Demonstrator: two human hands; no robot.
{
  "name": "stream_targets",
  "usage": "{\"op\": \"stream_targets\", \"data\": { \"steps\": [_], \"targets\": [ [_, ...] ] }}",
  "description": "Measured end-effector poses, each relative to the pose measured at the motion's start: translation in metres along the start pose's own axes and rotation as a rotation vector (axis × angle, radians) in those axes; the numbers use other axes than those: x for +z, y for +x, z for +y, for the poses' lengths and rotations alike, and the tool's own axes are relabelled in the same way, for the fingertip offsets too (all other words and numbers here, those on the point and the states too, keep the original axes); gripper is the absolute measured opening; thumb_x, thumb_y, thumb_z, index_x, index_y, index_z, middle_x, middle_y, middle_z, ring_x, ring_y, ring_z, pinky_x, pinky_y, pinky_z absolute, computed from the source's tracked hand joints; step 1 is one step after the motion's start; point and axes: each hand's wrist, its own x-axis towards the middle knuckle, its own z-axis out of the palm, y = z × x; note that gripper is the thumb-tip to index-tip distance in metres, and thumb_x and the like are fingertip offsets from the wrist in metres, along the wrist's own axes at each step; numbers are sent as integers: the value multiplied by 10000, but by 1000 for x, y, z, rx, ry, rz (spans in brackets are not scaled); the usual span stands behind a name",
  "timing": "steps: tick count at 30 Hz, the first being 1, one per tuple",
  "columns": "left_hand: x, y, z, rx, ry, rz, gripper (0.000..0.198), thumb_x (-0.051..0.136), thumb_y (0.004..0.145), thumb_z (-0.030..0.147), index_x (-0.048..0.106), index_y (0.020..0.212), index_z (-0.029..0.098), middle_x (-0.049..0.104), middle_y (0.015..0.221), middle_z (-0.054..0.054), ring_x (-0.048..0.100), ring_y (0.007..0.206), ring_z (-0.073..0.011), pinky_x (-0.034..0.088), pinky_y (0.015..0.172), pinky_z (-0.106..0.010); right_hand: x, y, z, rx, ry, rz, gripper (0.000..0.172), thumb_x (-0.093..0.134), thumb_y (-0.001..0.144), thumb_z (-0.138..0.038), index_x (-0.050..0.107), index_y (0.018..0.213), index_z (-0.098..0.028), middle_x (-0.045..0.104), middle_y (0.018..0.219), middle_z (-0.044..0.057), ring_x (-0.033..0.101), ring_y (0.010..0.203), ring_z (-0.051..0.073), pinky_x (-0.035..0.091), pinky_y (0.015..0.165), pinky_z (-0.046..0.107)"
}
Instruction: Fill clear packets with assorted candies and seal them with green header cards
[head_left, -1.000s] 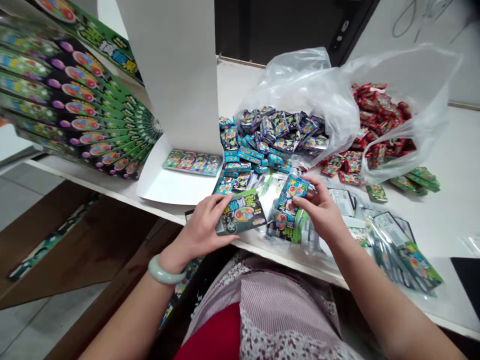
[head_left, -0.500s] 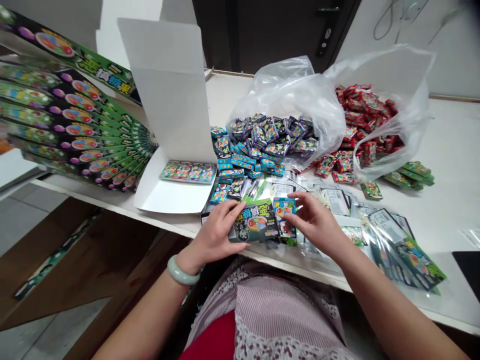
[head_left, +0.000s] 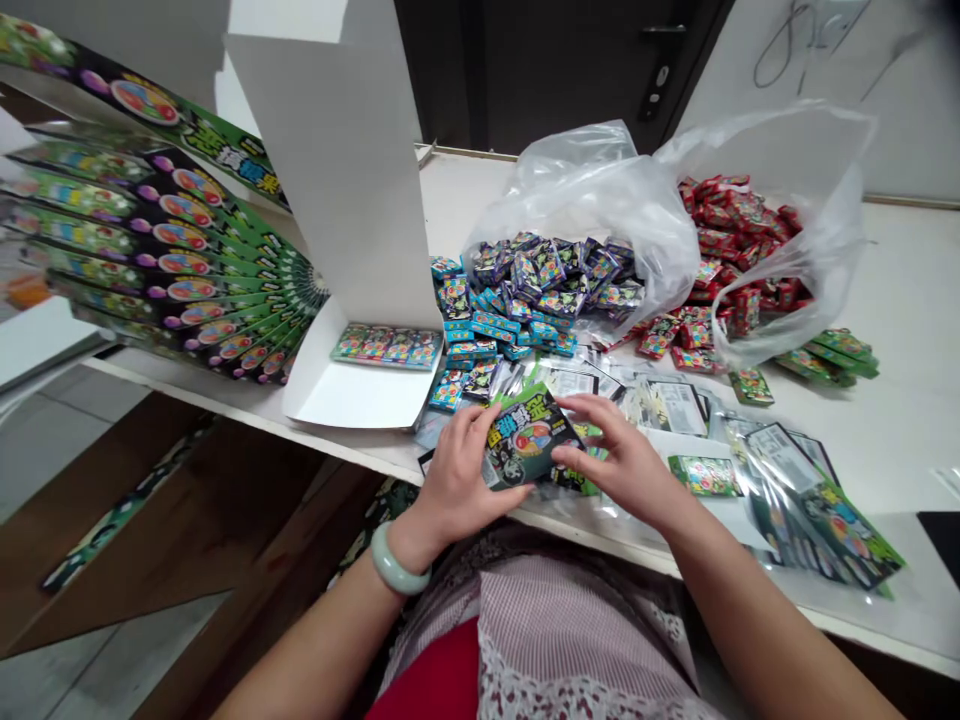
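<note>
A black and green printed candy pouch (head_left: 529, 435) is tilted in front of me, low over the front of the table. My left hand (head_left: 461, 475) grips its left side, fingers above and thumb along the lower edge. My right hand (head_left: 626, 460) is at the pouch's right end, its bent fingers and thumb touching that edge. No blue box shows in the right hand; whether one is inside the pouch is hidden. Under and behind the hands lie clear plastic-wrapped packets (head_left: 570, 380). Small blue candy boxes (head_left: 495, 325) are heaped just beyond the pouch.
An open white carton (head_left: 360, 400) holds a row of small boxes (head_left: 386, 345). Printed display cartons (head_left: 187, 235) fan out at left. Clear bags hold purple boxes (head_left: 555, 270) and red boxes (head_left: 742, 225). Green boxes (head_left: 825, 355) and flat pouches (head_left: 840, 520) lie at right.
The blue candy box in my right hand has gone out of sight at the pouch's right end. The pouch has turned, its right end tipping up, and my right fingers now touch its edge.
</note>
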Motion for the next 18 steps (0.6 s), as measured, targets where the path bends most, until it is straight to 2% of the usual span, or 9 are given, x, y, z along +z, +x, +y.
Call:
{"op": "stream_targets", "data": {
  "steps": [2, 5, 6, 8, 10, 12, 14, 16, 18],
  "targets": [
    [1, 3, 8, -64, -120, 3, 857, 820, 639, 392, 397, 1353, 180, 474, 1257, -156, 477, 1185, -334, 436, 1010, -530, -3, -1, -3, 82, 101, -50, 436, 664, 795, -333, 579, 1220, -288, 622, 1054, 51, 611, 770, 149, 524, 628, 288],
    [6, 7, 20, -167, -451, -35, 581, 687, 805, 351, 431, 1311, 230, 543, 1197, -108, 569, 1077, -261, 502, 939, -464, -13, -1, -5, 80, 153, -3, 439, 684, 775, -287, 566, 1197, -296, 609, 959, 2, 502, 558, 66, 455, 525, 232],
    [9, 7, 23, -201, -575, -37, 523, 628, 852, 311, 416, 1325, 247, 565, 1164, -91, 600, 1018, -231, 527, 898, -431, -15, -2, -4, 60, 189, 45, 472, 711, 751, -275, 547, 1193, -304, 602, 965, -7, 498, 549, 58, 450, 522, 225],
    [17, 3, 27, -268, -768, -23, 566, 570, 885, 251, 331, 1397, 289, 585, 1123, -70, 632, 922, -188, 558, 829, -380, -13, -6, 1, 35, 308, 170, 505, 748, 714, -271, 506, 1156, -312, 598, 952, -21, 542, 578, 67, 468, 544, 224],
    [24, -4, 27, -315, -856, -33, 676, 588, 875, 236, 248, 1452, 323, 589, 1136, -69, 643, 913, -184, 572, 804, -364, -5, -16, 9, 51, 401, 302, 429, 750, 712, -297, 508, 1066, -295, 602, 916, -22, 594, 653, 96, 504, 597, 237],
    [27, -13, 24, -337, -879, -91, 700, 603, 868, 238, 245, 1462, 331, 591, 1193, -86, 650, 966, -206, 580, 806, -373, 8, -27, 18, 94, 403, 373, 334, 722, 739, -332, 534, 1009, -275, 611, 880, -11, 607, 698, 119, 528, 639, 261],
    [27, -19, 20, -334, -893, -175, 665, 613, 863, 249, 292, 1441, 320, 587, 1245, -100, 649, 1024, -231, 581, 827, -388, 20, -38, 24, 103, 334, 378, 257, 666, 793, -352, 568, 1013, -262, 625, 895, 14, 616, 746, 140, 543, 688, 292],
    [24, -19, 16, -332, -901, -219, 607, 621, 860, 262, 342, 1398, 300, 605, 1233, -99, 660, 1018, -230, 579, 837, -390, 25, -42, 26, 54, 239, 332, 193, 596, 853, -339, 592, 1026, -255, 627, 963, 38, 624, 796, 149, 543, 736, 311],
    [21, -13, 15, -346, -843, -167, 455, 613, 871, 291, 449, 1295, 264, 648, 1138, -77, 668, 973, -210, 574, 835, -368, 22, -39, 25, 5, 153, 263, 140, 548, 883, -312, 610, 989, -245, 616, 992, 44, 621, 824, 146, 532, 738, 305]
  ]
}}
